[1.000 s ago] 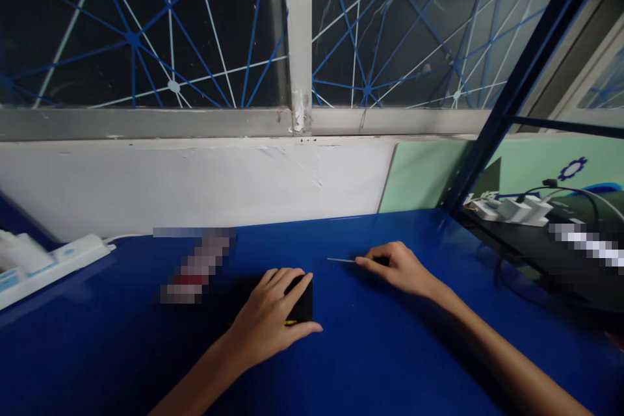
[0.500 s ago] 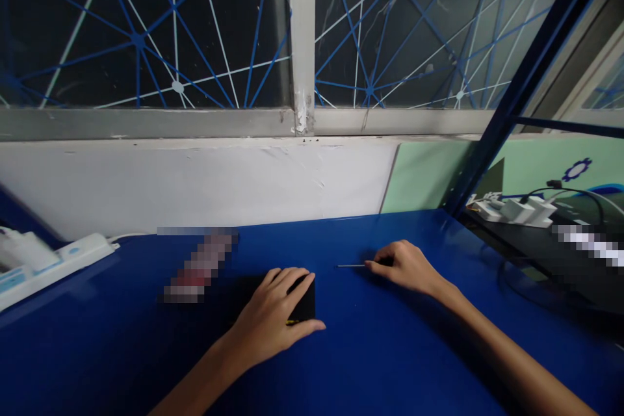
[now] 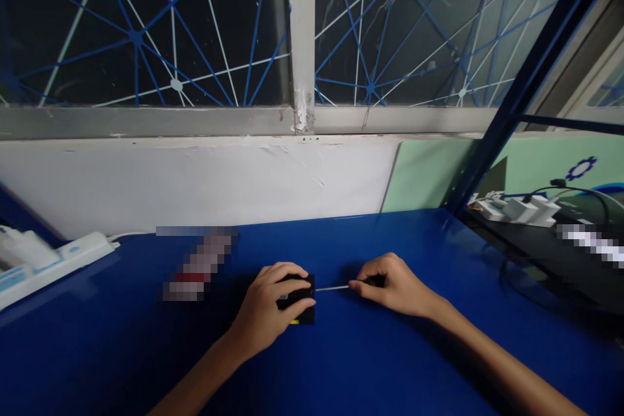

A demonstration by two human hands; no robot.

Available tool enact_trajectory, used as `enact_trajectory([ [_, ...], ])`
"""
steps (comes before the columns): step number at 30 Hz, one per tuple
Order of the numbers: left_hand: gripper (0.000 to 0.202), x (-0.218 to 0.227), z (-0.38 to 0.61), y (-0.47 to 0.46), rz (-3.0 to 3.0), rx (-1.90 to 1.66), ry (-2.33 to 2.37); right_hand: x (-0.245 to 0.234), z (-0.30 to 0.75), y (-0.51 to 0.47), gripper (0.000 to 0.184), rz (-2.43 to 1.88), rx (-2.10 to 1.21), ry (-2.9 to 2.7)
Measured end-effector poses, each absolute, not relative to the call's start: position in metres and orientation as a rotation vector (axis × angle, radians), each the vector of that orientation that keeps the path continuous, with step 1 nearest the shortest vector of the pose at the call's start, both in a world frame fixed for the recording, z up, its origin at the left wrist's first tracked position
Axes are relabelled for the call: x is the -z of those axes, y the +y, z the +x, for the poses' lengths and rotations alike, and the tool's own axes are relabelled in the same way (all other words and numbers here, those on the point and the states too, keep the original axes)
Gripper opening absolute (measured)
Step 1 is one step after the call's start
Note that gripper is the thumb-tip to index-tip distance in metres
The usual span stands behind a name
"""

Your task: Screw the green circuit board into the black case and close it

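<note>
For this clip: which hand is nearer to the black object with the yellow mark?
Left. The left hand lies over the black object, touching it; the right hand is off to its right, holding a thin rod that points toward it.

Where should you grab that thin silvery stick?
Probably grip the thin stick at its right end, coming from the right, as the right hand does: the stick points sideways, its left tip at or near the black box.

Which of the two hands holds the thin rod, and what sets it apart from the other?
The right hand: it grips the thin rod, which points toward the black box. The left hand instead lies over that box.
</note>
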State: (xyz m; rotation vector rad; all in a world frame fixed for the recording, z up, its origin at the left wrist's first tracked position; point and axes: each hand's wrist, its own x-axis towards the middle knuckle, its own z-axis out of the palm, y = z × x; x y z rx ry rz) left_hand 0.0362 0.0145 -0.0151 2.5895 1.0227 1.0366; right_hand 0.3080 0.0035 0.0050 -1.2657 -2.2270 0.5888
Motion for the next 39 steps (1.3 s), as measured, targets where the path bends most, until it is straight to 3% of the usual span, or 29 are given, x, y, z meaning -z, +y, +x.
enact_trajectory([
  [39,0.014,0.0090,0.0372,0.0101,2.604,-0.987,0.986,-0.0047,0.3062,0.0022,0.028,-1.246,-0.600,-2.279],
])
